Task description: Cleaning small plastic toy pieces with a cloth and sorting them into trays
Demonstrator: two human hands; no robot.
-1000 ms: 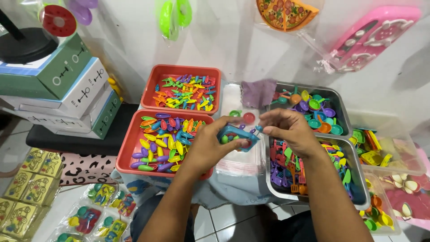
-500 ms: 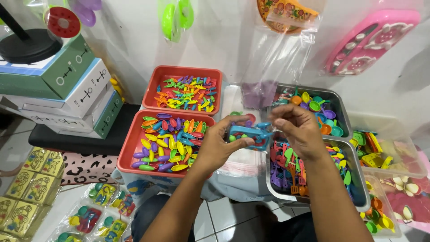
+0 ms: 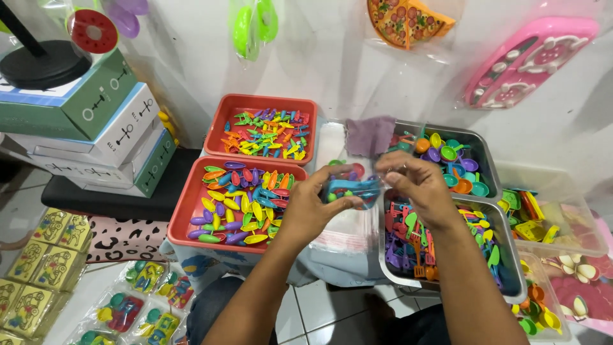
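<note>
Both hands are holding a small clear bag of toys (image 3: 350, 189) between them: the left hand (image 3: 311, 209) is pinching its left end, while the right hand (image 3: 414, 186) is gripping its right end from above. Just left of the left hand a red tray (image 3: 185, 217) of coloured spoons is sitting; beyond it, a second red tray (image 3: 217, 124). Under the right hand a metal tray (image 3: 504, 255) of toy utensils is lying. Stacked boxes (image 3: 108, 128) are standing far left against a white wall (image 3: 319, 57), with tiled floor (image 3: 319, 306) below the forearms.
</note>
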